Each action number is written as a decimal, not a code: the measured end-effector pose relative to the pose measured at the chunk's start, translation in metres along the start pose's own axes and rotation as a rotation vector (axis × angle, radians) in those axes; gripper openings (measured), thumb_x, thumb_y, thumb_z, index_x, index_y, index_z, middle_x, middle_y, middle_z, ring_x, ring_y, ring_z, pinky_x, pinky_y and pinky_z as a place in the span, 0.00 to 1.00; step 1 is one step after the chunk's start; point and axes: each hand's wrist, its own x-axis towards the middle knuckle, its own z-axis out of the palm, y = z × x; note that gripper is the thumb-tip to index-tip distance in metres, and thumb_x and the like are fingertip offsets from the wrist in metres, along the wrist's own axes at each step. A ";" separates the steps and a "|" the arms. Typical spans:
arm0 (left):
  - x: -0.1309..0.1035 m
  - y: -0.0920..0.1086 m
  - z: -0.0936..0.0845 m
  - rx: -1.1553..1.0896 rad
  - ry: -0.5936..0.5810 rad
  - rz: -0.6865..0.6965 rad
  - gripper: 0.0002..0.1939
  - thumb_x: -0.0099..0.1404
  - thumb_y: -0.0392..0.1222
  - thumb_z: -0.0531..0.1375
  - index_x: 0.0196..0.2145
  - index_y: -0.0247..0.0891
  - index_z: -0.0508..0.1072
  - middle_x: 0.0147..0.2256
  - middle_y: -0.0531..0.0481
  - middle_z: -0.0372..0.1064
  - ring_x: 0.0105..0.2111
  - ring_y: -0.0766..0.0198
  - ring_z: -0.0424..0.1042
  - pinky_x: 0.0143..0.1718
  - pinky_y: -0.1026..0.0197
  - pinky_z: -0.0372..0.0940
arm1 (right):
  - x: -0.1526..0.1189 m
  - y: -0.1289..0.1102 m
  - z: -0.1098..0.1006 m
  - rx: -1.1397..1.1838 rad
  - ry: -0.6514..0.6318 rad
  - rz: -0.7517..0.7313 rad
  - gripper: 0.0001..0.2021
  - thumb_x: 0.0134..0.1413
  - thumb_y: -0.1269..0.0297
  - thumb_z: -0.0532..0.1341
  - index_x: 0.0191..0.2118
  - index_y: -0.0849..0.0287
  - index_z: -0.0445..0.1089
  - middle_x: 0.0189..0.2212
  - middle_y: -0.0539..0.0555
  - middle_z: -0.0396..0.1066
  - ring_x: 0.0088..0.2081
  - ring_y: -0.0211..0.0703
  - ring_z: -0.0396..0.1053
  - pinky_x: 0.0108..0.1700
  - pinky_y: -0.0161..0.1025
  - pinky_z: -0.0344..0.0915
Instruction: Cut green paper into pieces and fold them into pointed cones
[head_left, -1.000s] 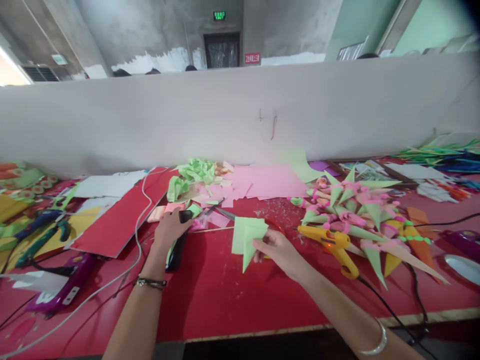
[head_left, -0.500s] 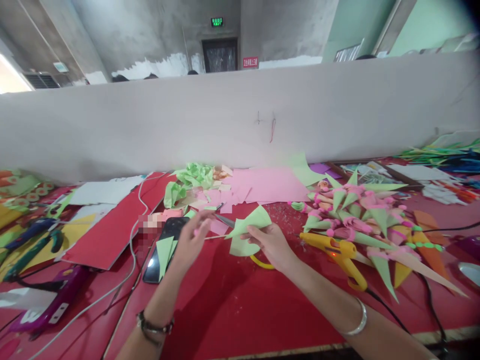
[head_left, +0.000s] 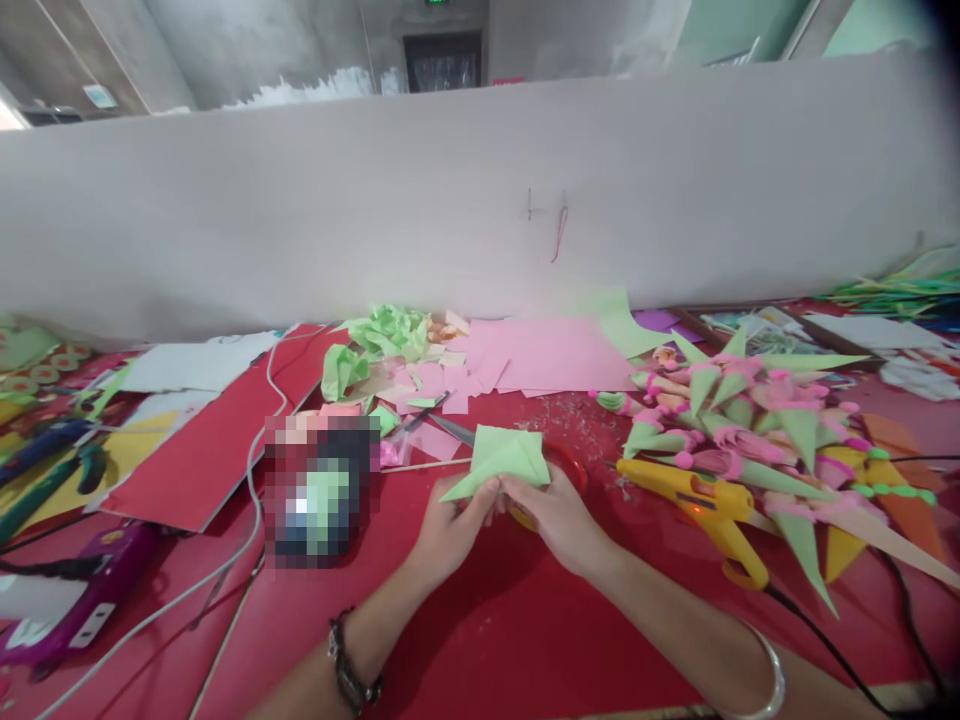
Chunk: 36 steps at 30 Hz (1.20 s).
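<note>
Red tabletop (head_left: 480,640) spreads before a pale partition (head_left: 360,210). My left hand (head_left: 452,525) and right hand (head_left: 562,517) both pinch green paper (head_left: 504,460), which partly hides the scissors (head_left: 453,430), left of a yellow glue gun (head_left: 697,500).

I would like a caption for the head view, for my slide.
Left hand and right hand hold green paper over a red table, a yellow glue gun nearby.

We observe left hand (head_left: 448,528) and right hand (head_left: 561,520) gripping green paper (head_left: 511,452); yellow glue gun (head_left: 697,498) at its 3 o'clock, on counter (head_left: 480,640).
</note>
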 end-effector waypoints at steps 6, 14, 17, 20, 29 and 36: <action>-0.001 0.000 -0.003 0.138 -0.003 0.051 0.18 0.62 0.47 0.50 0.19 0.36 0.66 0.16 0.56 0.56 0.19 0.69 0.58 0.24 0.66 0.56 | -0.002 -0.005 -0.002 -0.107 0.018 -0.036 0.12 0.39 0.57 0.64 0.21 0.59 0.64 0.17 0.46 0.62 0.21 0.35 0.60 0.27 0.36 0.59; -0.003 -0.003 -0.001 0.175 0.071 0.074 0.18 0.62 0.46 0.49 0.19 0.36 0.65 0.16 0.56 0.57 0.18 0.70 0.57 0.23 0.67 0.55 | -0.002 -0.003 -0.005 -0.158 0.053 -0.103 0.12 0.43 0.55 0.61 0.23 0.59 0.66 0.19 0.49 0.65 0.23 0.36 0.62 0.28 0.35 0.60; -0.003 -0.004 -0.001 0.197 0.049 0.106 0.18 0.62 0.46 0.50 0.19 0.36 0.67 0.16 0.56 0.58 0.18 0.70 0.57 0.23 0.67 0.55 | -0.001 -0.004 -0.005 -0.188 0.057 -0.136 0.11 0.42 0.57 0.62 0.24 0.59 0.65 0.19 0.48 0.65 0.23 0.36 0.63 0.28 0.35 0.62; -0.003 -0.005 -0.001 0.206 0.041 0.131 0.18 0.62 0.46 0.50 0.19 0.35 0.67 0.16 0.56 0.59 0.17 0.71 0.57 0.22 0.67 0.55 | -0.001 -0.007 -0.005 -0.187 0.046 -0.145 0.10 0.41 0.58 0.63 0.24 0.59 0.65 0.18 0.47 0.65 0.21 0.35 0.63 0.27 0.35 0.62; -0.003 -0.005 0.000 0.153 0.042 0.079 0.20 0.62 0.48 0.50 0.18 0.34 0.67 0.15 0.57 0.54 0.17 0.72 0.54 0.20 0.68 0.52 | 0.002 0.002 -0.013 -0.173 0.068 -0.220 0.11 0.47 0.57 0.59 0.22 0.59 0.63 0.18 0.46 0.60 0.22 0.33 0.58 0.25 0.32 0.57; -0.004 -0.004 -0.004 0.138 0.032 0.059 0.20 0.61 0.48 0.50 0.18 0.34 0.65 0.15 0.57 0.53 0.17 0.72 0.53 0.20 0.68 0.50 | 0.003 0.001 -0.013 -0.175 0.078 -0.254 0.10 0.49 0.58 0.58 0.23 0.59 0.65 0.19 0.46 0.61 0.22 0.33 0.58 0.25 0.32 0.56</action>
